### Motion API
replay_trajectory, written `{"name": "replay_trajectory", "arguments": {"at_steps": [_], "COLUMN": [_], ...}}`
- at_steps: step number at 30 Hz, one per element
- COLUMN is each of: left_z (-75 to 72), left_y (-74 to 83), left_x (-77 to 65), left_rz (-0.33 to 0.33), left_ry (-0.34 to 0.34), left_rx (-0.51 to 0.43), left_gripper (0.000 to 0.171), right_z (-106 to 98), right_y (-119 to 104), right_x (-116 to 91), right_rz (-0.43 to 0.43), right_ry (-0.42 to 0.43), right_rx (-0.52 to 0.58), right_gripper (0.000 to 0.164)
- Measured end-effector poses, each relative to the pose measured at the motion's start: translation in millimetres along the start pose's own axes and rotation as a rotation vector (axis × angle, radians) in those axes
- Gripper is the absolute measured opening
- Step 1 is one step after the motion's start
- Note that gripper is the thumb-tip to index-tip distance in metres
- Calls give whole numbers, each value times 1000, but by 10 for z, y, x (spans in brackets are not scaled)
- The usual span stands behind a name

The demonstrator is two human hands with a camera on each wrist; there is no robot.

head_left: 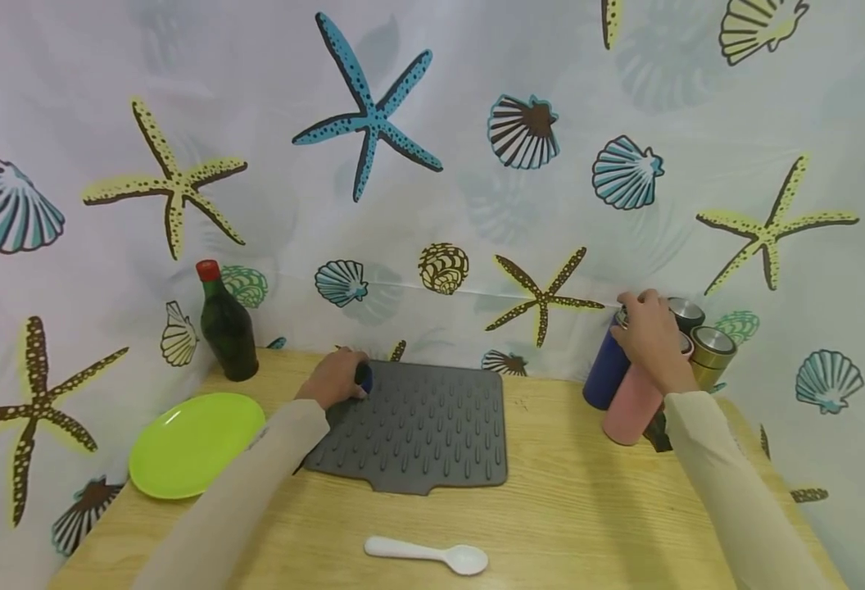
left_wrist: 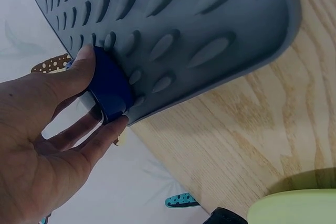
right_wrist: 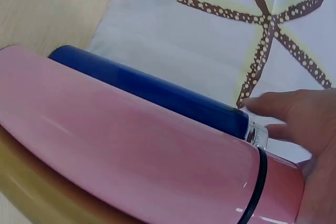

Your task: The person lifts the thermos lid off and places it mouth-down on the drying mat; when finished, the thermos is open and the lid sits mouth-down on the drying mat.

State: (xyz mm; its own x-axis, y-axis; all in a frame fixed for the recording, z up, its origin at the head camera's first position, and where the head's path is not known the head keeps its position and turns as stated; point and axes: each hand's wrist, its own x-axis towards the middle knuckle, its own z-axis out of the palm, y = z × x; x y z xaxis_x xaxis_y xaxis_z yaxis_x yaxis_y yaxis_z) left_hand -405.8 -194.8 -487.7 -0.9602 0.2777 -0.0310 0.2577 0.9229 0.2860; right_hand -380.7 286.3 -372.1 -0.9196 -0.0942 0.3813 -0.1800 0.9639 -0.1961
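My left hand (head_left: 335, 378) holds a blue cup-shaped cap (left_wrist: 113, 87) between thumb and fingers, at the far left corner of a dark grey ridged mat (head_left: 432, 426). My right hand (head_left: 652, 336) is at the top of a blue flask (head_left: 605, 373), its fingers spread about the bare silver neck (right_wrist: 258, 136). That flask stands upright beside a pink flask (head_left: 631, 410). In the right wrist view the pink flask's lid is close to my palm; whether they touch I cannot tell.
A gold flask (head_left: 713, 354) and a dark-topped flask (head_left: 686, 313) stand behind the pink one. To the left are a green bottle (head_left: 228, 332) with a red cap and a lime plate (head_left: 192, 442). A white spoon (head_left: 432, 554) lies near the front. A patterned curtain (head_left: 432, 213) backs the table.
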Motion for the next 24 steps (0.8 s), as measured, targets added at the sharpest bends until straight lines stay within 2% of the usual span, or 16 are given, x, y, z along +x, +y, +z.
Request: {"name": "replay_trajectory", "arguments": {"at_steps": [6, 10, 13, 16, 19, 21, 24], "left_z": [2, 3, 18, 33, 47, 53, 51], "left_y": [12, 7, 8, 1, -5, -9, -12], "left_x": [-17, -19, -26, -35, -35, -37, -43], "left_rz": [1, 0, 5, 3, -8, -23, -46], "left_ry": [8, 17, 26, 31, 34, 34, 34], "left_rx": [-8, -11, 0, 3, -5, -16, -35], "left_gripper": [57, 58, 58, 59, 59, 60, 60], "right_z": [41, 57, 92, 149, 216, 263, 352], "right_y": [7, 39, 73, 102, 135, 144, 134], "right_x": [-189, -341, -459, -578, -709, -809, -948], "right_rz": [-143, -198, -200, -140, -21, 73, 214], "right_ry": [289, 435, 543, 630, 692, 689, 639], "right_rx": [48, 113, 157, 228, 321, 397, 500], "right_gripper": [24, 23, 26, 32, 42, 50, 61]}}
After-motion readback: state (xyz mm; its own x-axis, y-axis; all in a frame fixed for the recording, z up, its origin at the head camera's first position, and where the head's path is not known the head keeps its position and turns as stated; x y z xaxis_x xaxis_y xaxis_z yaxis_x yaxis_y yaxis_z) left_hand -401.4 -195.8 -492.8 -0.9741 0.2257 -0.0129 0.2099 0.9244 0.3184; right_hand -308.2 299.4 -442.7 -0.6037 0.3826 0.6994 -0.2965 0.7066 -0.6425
